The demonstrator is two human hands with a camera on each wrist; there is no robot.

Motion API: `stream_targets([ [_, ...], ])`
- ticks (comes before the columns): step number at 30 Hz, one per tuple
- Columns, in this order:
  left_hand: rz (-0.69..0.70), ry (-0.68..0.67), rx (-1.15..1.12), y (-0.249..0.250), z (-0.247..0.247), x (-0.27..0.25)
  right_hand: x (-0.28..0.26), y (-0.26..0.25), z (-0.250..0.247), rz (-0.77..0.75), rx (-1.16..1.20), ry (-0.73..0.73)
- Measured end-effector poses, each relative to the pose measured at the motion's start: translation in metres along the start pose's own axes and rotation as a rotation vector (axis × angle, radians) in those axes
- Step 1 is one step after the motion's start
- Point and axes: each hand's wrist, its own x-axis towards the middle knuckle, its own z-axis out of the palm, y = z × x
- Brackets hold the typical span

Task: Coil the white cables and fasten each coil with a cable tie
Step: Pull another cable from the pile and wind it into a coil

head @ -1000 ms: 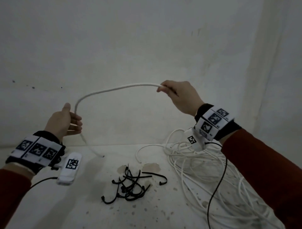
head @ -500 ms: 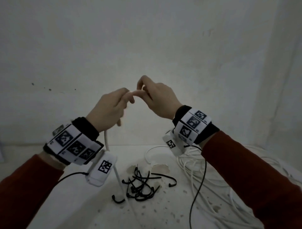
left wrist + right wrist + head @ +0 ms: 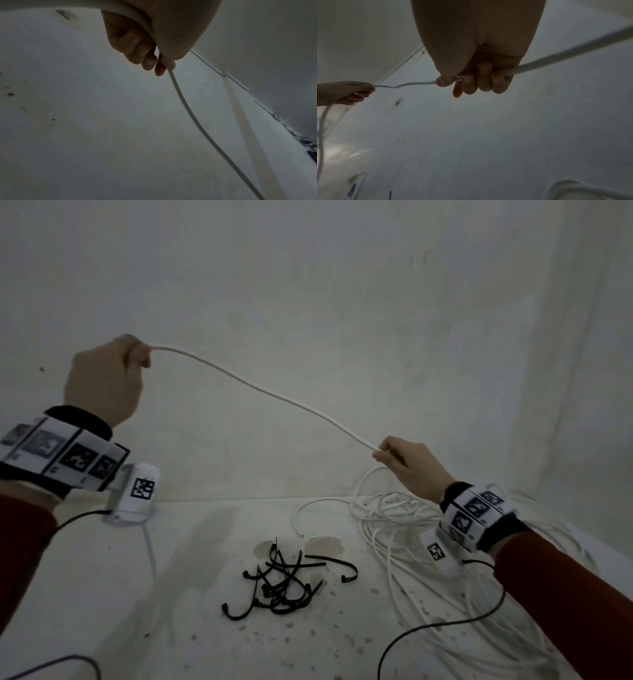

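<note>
- A person's two hands, in dark red sleeves and patterned wrist bands, hold one white cable (image 3: pixel 260 390) in the air above a white, speckled desk (image 3: pixel 102 594) set against a pale wall (image 3: pixel 308 285).
- The left hand (image 3: pixel 102 381) is raised high over the desk's left side. Its grip is curled round the cable, which enters the fist at the top; the left wrist view shows the fingers (image 3: pixel 137 47) folded over it and the cable running out past the fingertips.
- A tail of the same cable hangs from the left hand towards the desk.
- The right hand (image 3: pixel 411 463) is lower, over the desk's right side. Its grip pinches the cable between thumb and curled fingers (image 3: pixel 481 81).
- Between the hands the cable stretches in a gentle downward slope from left to right, clear of the desk.
- Below the right hand a loose heap of white cable (image 3: pixel 411 529) lies tangled on the right part of the desk, reaching its right edge.
- A small pile of black cable ties (image 3: pixel 281 580) lies near the middle of the desk, just left of the heap and apart from both hands.
- No container is in view; cables and ties lie directly on the desk.
- Thin black wires (image 3: pixel 445 625) trail from the wrist cameras across the desk.
</note>
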Motion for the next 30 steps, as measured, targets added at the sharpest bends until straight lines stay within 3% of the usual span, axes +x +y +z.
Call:
stream_targets([
  [4, -0.114, 0.044, 0.046, -0.046, 0.0, 0.007, -0.027, 0.046, -0.005, 0.153, -0.148, -0.076],
  [7, -0.176, -0.009, 0.093, -0.076, 0.006, 0.002, -0.036, 0.066, -0.014, 0.293, -0.179, -0.037],
  [13, -0.189, -0.437, 0.152, -0.058, 0.018, -0.044, -0.013, 0.036, -0.028, 0.339, 0.059, 0.198],
  [17, -0.234, -0.622, 0.174, -0.06, 0.029, -0.069, 0.016, 0.006, -0.031, 0.294, 0.512, 0.417],
  [19, -0.242, -0.702, 0.207, -0.062, 0.032, -0.079, 0.027, -0.011, -0.034, 0.277, 0.628, 0.481],
  [26, -0.311, -0.873, 0.355, -0.061, 0.035, -0.092, 0.043, -0.034, -0.038, 0.087, 0.426, 0.341],
  [28, -0.252, -0.809, 0.346, -0.048, 0.032, -0.086, 0.041, -0.039, -0.035, 0.033, 0.413, 0.261],
  [30, -0.172, -0.678, 0.154, -0.016, 0.028, -0.076, 0.038, -0.045, -0.03, -0.014, 0.407, 0.18],
])
